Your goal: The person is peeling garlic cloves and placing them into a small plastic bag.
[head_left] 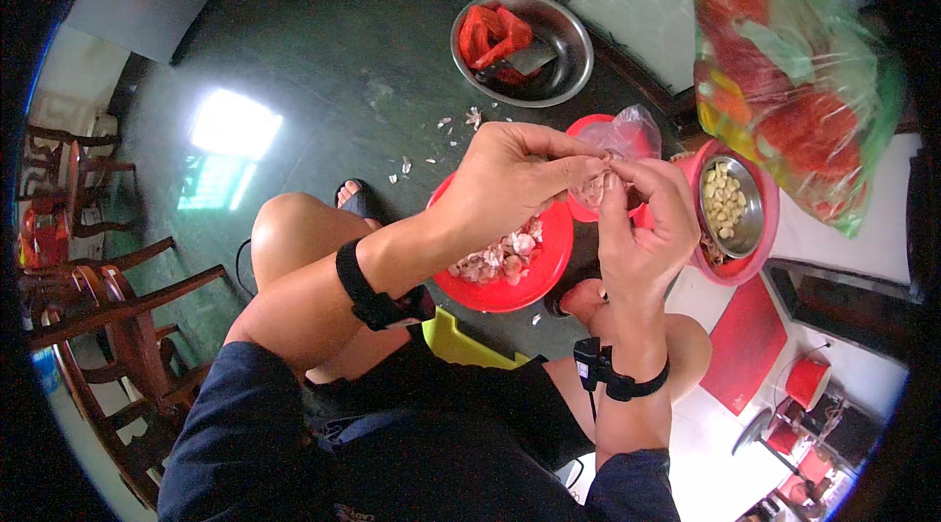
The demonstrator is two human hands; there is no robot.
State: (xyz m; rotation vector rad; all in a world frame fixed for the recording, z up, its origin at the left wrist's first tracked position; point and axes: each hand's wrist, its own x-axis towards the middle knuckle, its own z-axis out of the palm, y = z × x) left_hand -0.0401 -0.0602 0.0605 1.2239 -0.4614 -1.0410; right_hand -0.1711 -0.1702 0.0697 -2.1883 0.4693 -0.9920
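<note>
My left hand (515, 174) and my right hand (649, 223) meet in front of me, thumbs and fingertips pinched together. Between them is a small pale piece, apparently a garlic clove (605, 167), mostly hidden by the fingers. Below my left hand stands a red basin (556, 265) holding unpeeled garlic cloves and loose skins (505, 257). Partly behind my fingers is a smaller red bowl (588, 124) with a clear plastic bag (635, 135) at its rim. Right of my right hand, peeled cloves (723, 198) fill a steel bowl (753, 218) resting in a pink basin (769, 208).
A large steel basin (570, 66) at the back contains a red plastic bag (490, 36) and a cleaver (531, 58). Garlic skins (474, 118) litter the dark floor. A bulging green-tinted bag (799, 91) is at the far right. Wooden chairs (132, 326) stand left; a yellow-green stool (461, 341) shows below.
</note>
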